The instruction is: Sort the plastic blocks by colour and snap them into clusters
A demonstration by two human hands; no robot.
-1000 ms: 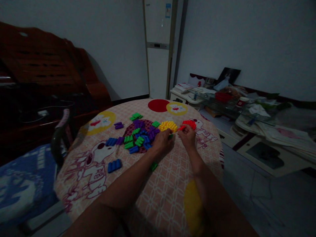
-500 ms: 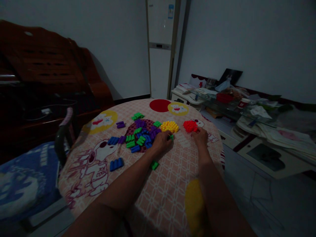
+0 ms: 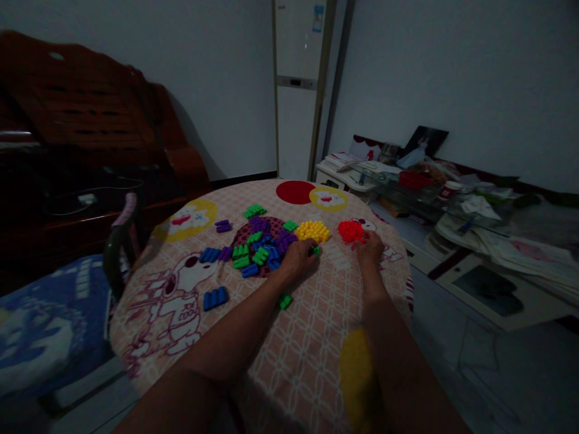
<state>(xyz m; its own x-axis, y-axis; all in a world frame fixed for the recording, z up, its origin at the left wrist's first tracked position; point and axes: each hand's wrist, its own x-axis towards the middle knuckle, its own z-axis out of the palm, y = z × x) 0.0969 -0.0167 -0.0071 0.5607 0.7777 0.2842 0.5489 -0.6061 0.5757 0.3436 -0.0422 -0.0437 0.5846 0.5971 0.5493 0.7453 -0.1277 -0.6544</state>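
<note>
My left hand (image 3: 302,258) is closed on a small green block (image 3: 315,249), just in front of a cluster of yellow pieces (image 3: 313,231). To its left spreads a loose pile of ridged plastic blocks in purple, blue (image 3: 272,264) and green (image 3: 240,251). My right hand (image 3: 370,248) has its fingertips together at the near edge of a red cluster of pieces (image 3: 350,231), pinching a red piece there. Another green block (image 3: 284,301) lies beside my left forearm. Several clear pieces (image 3: 337,255) rest between the two hands.
A patterned cloth covers the round table (image 3: 307,355). Blue blocks (image 3: 215,298) and purple blocks (image 3: 222,226) lie toward its left side. At left stands a chair with a blue cushion (image 3: 49,325); at right, a cluttered glass-topped cabinet (image 3: 407,187).
The view has shifted slightly, so everything sits a little further right. Both hands stay at the same places beside the green block and the red cluster, with only slight finger movement.
</note>
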